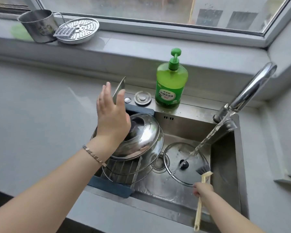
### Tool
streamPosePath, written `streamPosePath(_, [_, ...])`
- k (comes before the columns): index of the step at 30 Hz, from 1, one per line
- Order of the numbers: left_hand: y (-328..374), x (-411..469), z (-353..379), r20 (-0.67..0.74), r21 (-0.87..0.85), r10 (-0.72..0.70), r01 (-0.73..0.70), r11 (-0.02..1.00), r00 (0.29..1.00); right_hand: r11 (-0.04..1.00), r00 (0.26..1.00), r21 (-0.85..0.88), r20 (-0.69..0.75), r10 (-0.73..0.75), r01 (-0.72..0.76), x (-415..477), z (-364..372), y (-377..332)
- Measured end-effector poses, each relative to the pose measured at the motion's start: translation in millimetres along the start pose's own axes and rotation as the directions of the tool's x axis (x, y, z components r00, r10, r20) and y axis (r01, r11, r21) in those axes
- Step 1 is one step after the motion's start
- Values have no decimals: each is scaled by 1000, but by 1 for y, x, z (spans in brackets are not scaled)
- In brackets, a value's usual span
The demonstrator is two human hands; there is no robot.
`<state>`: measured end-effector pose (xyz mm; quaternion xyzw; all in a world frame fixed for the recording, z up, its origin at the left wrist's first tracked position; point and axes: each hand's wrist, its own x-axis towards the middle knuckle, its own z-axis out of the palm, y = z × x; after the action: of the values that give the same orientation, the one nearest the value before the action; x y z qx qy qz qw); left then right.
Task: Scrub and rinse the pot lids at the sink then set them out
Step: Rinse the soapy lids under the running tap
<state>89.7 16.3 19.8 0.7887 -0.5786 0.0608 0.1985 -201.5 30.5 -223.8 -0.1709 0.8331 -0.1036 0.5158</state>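
A glass lid (178, 172) with a black knob lies flat in the sink (225, 165), and the tap's water stream (207, 140) lands on it. My right hand (202, 189) is shut on a cream-handled dish brush (204, 177), whose dark bristles rest on that lid's right rim. A domed steel lid (141, 137) sits on the drain rack (111, 187) at the sink's left, over another glass lid (134, 172). A thin steel lid (120, 86) stands on edge behind the rack. My left hand (111, 115) is flat against it, fingers spread.
A green dish soap bottle (170, 84) stands on the sink's back ledge beside a round steel cap (142, 97). The chrome faucet (252, 86) arches in from the right. A steel mug (38, 25), a grater (64, 31) and a perforated steamer plate (81, 29) sit on the windowsill.
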Motion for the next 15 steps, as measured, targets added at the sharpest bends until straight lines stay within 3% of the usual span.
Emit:
streamPosePath(3, [27, -20, 17, -75, -78, 344, -350, 934, 936, 1000, 1000, 20, 15, 9, -10, 6, 1, -1])
streamPosePath(5, [45, -37, 33, 88, -217, 465, -439, 872, 881, 996, 999, 76, 41, 34, -37, 15, 3, 1])
streamPosePath(7, [58, -55, 53, 385, -309, 417, -310, 899, 823, 988, 995, 139, 77, 60, -70, 22, 9, 3])
streamPosePath(9, [63, -68, 77, 563, -250, 313, -203, 947, 765, 968, 990, 227, 119, 81, -106, 32, 15, 4])
streamPosePath(12, [71, -78, 99, 638, -241, 212, -70, 968, 740, 940, 986, 311, 126, 107, -141, 46, 24, 2])
streamPosePath(15, [73, -82, 111, 668, -265, 84, 132, 955, 739, 944, 993, 308, 29, 119, -122, 53, 30, 5])
